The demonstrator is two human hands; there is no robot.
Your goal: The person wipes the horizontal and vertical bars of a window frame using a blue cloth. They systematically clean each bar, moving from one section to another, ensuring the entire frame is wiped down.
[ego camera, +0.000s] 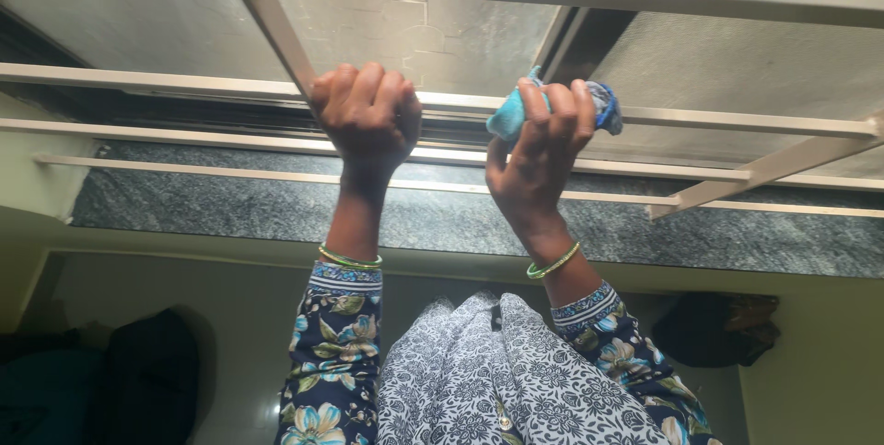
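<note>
My left hand (366, 115) is closed around a pale metal bar of a window grille (276, 26), gripping it where the upright bar meets a crossbar. My right hand (539, 146) holds a bunched blue cloth (512, 115) pressed against a horizontal grille bar (737, 120) beside it. Both wrists wear green bangles above floral dark-blue sleeves. Behind the bars are frosted glass panes (442, 35).
A dark speckled stone sill (276, 201) runs below the grille. Under it is a pale green wall with a recess; dark bags (147, 371) sit at the lower left and another dark bundle (718, 327) at the right. A black-and-white patterned scarf (479, 371) hangs in front of me.
</note>
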